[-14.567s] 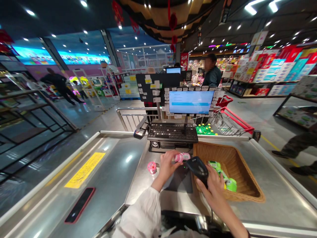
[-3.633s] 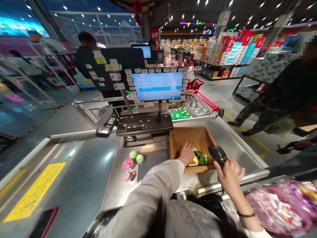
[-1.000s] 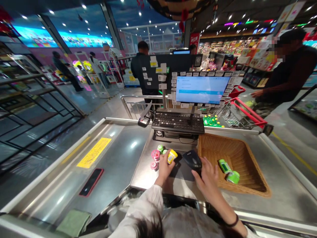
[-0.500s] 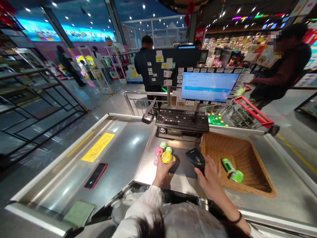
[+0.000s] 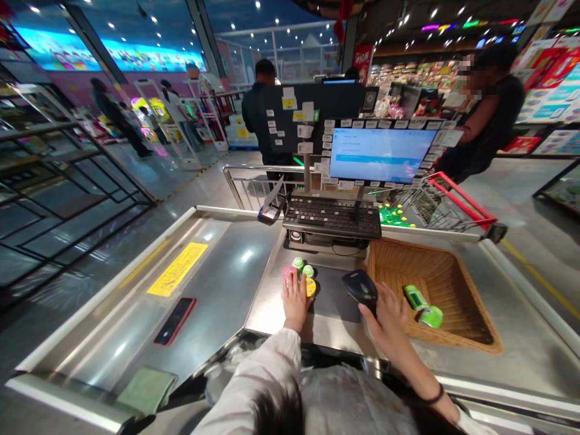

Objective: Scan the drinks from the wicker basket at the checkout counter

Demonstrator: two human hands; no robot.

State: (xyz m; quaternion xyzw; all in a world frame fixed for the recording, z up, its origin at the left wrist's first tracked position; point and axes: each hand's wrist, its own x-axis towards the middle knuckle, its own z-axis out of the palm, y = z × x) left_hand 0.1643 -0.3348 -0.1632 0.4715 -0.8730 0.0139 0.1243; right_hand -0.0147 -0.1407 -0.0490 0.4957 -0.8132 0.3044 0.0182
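My left hand lies over a small cluster of round tubs on the steel counter, its fingers stretched out. Under and beside the fingertips are a pink-lidded tub and a yellow-lidded tub; the fingers partly cover both. Just beyond stand two green tubs, one farther back and one to its right. In my right hand is a black barcode scanner, its head pointing left above a dark mat. Two green containers lie in the wicker basket to the right.
A keyboard and a lit monitor stand behind the tubs, beside a small handheld device. On the left are a phone and a folded green cloth. A person stands beyond a red-handled cart.
The yellow-lidded tub, held up in my left hand before, is now down among the others. My left fingers have loosened and spread over the cluster. The scanner stays in my right hand.
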